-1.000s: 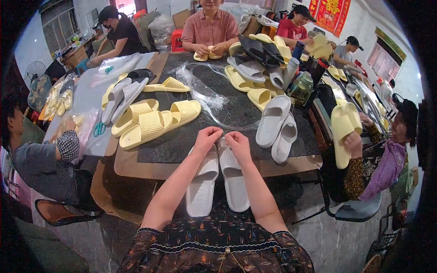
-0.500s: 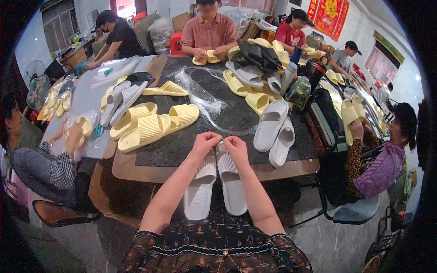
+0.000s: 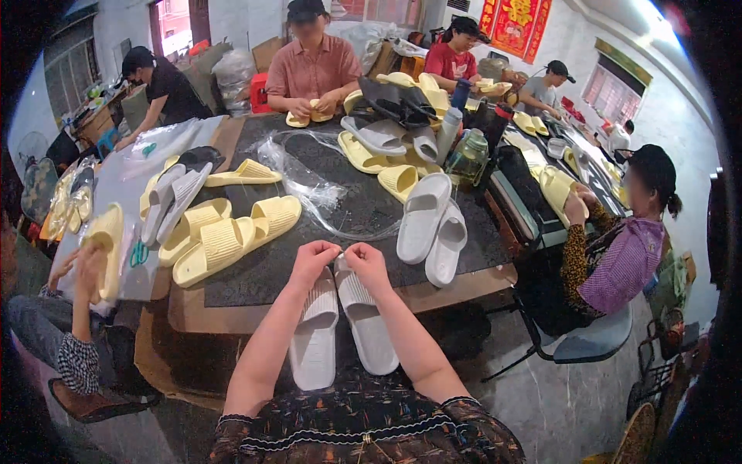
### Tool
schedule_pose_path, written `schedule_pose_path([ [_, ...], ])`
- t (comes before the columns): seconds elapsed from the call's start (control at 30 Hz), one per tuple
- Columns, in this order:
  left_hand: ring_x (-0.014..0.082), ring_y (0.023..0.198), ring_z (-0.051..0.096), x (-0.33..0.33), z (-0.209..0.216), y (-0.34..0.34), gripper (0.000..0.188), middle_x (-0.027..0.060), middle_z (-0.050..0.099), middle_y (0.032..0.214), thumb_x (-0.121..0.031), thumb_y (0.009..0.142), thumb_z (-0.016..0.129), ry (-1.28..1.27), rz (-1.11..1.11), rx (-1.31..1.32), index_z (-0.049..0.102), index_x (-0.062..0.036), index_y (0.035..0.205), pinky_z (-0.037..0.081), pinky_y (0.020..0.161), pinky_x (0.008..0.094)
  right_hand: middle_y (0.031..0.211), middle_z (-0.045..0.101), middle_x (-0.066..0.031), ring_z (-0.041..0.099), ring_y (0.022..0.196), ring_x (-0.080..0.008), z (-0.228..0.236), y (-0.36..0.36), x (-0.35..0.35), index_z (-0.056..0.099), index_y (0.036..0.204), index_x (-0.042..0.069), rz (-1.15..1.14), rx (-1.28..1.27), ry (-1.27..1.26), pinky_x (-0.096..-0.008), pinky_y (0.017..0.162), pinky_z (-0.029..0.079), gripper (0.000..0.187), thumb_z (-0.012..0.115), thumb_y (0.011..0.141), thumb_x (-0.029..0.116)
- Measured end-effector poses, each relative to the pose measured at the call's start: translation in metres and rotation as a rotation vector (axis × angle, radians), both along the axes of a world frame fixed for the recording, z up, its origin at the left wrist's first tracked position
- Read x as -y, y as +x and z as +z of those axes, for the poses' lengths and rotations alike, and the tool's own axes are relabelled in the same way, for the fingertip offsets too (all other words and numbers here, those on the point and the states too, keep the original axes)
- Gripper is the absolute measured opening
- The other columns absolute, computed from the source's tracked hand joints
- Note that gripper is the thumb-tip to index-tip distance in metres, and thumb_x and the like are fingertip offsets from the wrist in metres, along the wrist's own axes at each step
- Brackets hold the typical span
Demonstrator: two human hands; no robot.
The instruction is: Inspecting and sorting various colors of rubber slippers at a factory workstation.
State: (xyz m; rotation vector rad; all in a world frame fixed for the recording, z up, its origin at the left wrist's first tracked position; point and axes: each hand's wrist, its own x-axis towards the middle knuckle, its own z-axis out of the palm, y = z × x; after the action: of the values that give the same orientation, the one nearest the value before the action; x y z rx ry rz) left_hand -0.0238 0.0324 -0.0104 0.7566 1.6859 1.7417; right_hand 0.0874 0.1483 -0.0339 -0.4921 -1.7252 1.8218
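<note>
Two grey slide slippers lie side by side at the table's near edge, soles toward me, their ribbed straps under my wrists. My left hand is closed in a pinch just above the toe end of the left slipper. Close beside it, my right hand pinches too, over the toe of the right slipper. The fingertips of both hands nearly meet. Whatever small thing lies between them is too small to make out. To the right rests another pair of grey slippers, and yellow slippers sit to the left.
A tangle of clear plastic strands lies mid-table on the dark mat. Beyond it rises a pile of yellow, grey and black slippers. A glass jar and bottles stand at its right. Several co-workers sit around the tables.
The view has shifted, so the table sits further left. My hands stay pinched together over the grey slippers. The co-worker at the left has raised a yellow slipper upright.
</note>
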Motion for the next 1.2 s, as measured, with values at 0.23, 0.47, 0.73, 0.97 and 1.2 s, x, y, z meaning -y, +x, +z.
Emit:
schedule_pose_path([
  [0.23,0.0031,0.065,0.049,-0.004,0.004,0.006,0.019,-0.0042,0.061,0.073,-0.021,0.082,0.069,0.073,-0.022,0.006,0.069,-0.0035,0.087,0.038,0.059,0.0196,0.07,0.06,0.0012,0.052,0.064,-0.0044,-0.006,-0.002,-0.006,0.063,0.083,-0.001,-0.044,0.03,0.085,-0.0221,0.058,0.043,0.014,0.062,0.084,0.014],
  [0.47,0.0034,0.064,0.051,-0.001,0.001,0.004,0.018,-0.0018,0.064,0.074,-0.019,0.082,0.068,-0.026,0.007,0.024,0.07,-0.002,0.087,0.038,0.054,0.02,0.073,0.056,0.0047,0.049,0.066,-0.0023,-0.004,-0.001,-0.002,0.062,0.083,0.002,-0.018,0.013,0.066,-0.0191,0.059,0.04,0.011,0.061,0.087,0.013],
  [0.73,0.0033,0.068,0.052,0.0,-0.002,0.004,0.016,-0.0032,0.063,0.076,-0.018,0.082,0.069,0.034,-0.026,0.051,0.069,-0.0033,0.088,0.039,0.06,0.0192,0.074,0.057,0.0043,0.05,0.068,-0.0025,0.004,0.002,0.002,0.062,0.084,0.002,-0.04,0.079,0.106,-0.0185,0.061,0.04,0.01,0.06,0.086,0.012],
  [0.97,0.0037,0.067,0.052,-0.003,0.012,0.006,0.016,-0.001,0.064,0.075,-0.016,0.081,0.068,-0.033,0.016,0.035,0.068,-0.0007,0.086,0.04,0.059,0.0198,0.071,0.059,0.0027,0.051,0.066,-0.0036,0.003,-0.003,-0.003,0.062,0.082,0.0,-0.045,0.003,0.039,-0.0213,0.059,0.043,0.011,0.061,0.084,0.011],
  [1.2,0.0031,0.066,0.051,-0.002,-0.003,0.0,0.015,-0.0024,0.063,0.074,-0.017,0.081,0.069,0.019,0.001,0.051,0.069,-0.0029,0.085,0.039,0.059,0.02,0.071,0.059,0.0026,0.052,0.065,-0.0035,0.009,-0.003,0.005,0.061,0.082,0.001,-0.034,0.044,0.04,-0.0206,0.059,0.043,0.01,0.062,0.083,0.011],
])
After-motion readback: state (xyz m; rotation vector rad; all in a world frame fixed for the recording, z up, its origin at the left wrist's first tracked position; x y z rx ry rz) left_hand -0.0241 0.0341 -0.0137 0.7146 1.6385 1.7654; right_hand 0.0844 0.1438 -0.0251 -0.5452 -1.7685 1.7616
